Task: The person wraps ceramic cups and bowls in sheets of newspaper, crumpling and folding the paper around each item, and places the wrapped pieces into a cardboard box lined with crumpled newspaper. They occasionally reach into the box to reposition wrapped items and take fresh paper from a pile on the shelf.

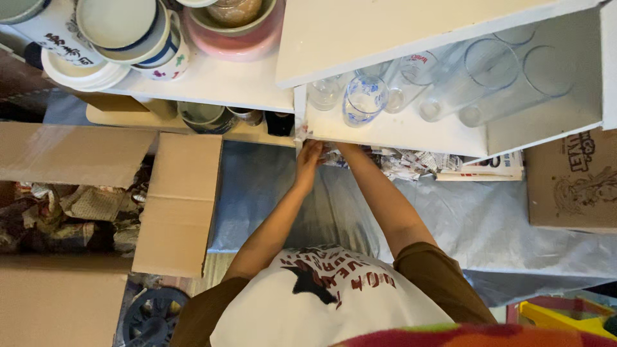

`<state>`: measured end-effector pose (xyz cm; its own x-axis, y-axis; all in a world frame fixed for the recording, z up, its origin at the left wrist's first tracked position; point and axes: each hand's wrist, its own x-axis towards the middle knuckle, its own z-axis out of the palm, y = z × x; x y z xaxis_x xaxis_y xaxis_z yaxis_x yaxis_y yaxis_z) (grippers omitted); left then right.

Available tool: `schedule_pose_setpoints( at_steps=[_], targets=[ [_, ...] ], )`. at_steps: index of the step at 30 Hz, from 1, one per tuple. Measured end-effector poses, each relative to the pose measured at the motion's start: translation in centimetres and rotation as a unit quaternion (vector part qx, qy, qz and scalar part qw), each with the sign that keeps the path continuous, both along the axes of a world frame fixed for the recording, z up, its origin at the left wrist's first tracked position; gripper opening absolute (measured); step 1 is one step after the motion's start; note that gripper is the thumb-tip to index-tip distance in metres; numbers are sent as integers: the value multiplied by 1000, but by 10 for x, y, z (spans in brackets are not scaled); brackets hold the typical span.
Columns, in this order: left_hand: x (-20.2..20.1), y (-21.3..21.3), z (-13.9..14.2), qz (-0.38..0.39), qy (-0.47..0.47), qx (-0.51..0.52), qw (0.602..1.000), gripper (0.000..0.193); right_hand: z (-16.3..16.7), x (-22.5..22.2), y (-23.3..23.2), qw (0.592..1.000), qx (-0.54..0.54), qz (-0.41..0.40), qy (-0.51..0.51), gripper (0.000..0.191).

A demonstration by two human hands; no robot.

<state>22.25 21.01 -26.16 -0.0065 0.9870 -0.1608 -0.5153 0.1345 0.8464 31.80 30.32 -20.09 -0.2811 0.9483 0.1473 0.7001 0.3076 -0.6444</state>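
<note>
1. Head view: a white shelf unit [411, 132] holds clear glasses [364, 99] lying on their sides, bowls [122, 26] alongside.
2. An open cardboard box [177, 202] sits at left.
3. Left hand [308, 157], fingers curled on a small glass object [299, 132] at the shelf edge; steadying it there seems wise.
4. Right hand [340, 149] reaches under the shelf; its grip cannot be made out.

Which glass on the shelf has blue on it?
The short glass near the shelf's front edge; it has blue markings, the others are plain clear.
</note>
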Motion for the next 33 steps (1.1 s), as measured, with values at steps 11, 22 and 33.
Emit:
schedule_pose_setpoints(
  at_steps=[11,22,33],
  targets=[
    [7,12,-20,-8,-96,-152,984,52,-6,-18,-2,999,-31,14,-27,37],
    [-17,-45,-52,-111,-23,-127,985,60,-29,-29,3,999,11,-34,-35,39],
    [-35,-61,-23,-61,155,87,982,55,-29,-8,-134,969,237,-5,75,39]
  ],
)
